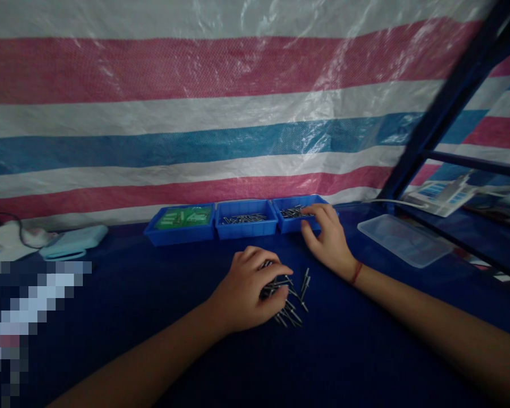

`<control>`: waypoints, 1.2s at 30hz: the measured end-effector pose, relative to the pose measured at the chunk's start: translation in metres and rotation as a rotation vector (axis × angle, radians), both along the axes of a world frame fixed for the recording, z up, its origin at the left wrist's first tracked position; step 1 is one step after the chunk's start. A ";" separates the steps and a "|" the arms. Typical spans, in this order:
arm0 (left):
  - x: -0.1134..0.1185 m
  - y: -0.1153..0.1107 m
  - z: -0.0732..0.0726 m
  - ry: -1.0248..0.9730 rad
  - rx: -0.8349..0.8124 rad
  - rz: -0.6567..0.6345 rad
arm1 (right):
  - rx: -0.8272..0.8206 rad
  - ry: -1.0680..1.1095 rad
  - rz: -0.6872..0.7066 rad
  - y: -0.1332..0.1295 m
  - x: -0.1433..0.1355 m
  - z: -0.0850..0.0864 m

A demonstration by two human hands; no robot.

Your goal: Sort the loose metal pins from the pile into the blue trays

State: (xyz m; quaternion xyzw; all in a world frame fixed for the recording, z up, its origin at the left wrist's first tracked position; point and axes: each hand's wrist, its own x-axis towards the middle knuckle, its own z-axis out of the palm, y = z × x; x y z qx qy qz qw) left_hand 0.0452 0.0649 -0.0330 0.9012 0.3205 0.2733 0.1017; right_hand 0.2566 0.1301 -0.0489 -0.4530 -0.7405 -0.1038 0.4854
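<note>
L. hand (pixel 249 289) is on the pile of metal pins (pixel 289 310), near the middle of the counter (pixel 153 306); its fingers are curved, w/ thumb and index apart. I can't tell if they pinch any pin. R. hand (pixel 329 241) is at the far right blue bin (pixel 289 226), which holds similar pins; thumb and index are apart, but a pinch there can't be told. For good handling, L. fingers should be low & loose, b/c thin pins may roll; R. fingertips should press lightly, w/o tipping the bin.
</note>
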 end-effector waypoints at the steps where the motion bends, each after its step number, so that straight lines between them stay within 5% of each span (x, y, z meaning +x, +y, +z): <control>1: 0.000 -0.002 0.001 0.055 0.020 -0.065 | -0.004 0.000 0.025 -0.001 -0.001 0.001; 5: 0.001 -0.006 0.003 0.199 0.080 -0.245 | -0.034 -0.026 0.087 -0.002 -0.001 0.002; 25: 0.003 -0.008 0.000 0.163 0.105 -0.206 | -0.092 -0.253 0.334 -0.010 -0.006 0.002; 30: 0.001 -0.008 -0.001 -0.106 0.205 -0.146 | -0.020 -0.223 0.387 -0.019 -0.007 0.005; 36: -0.002 0.001 -0.009 -0.471 -0.013 0.110 | -0.055 -0.279 0.519 -0.036 -0.019 0.013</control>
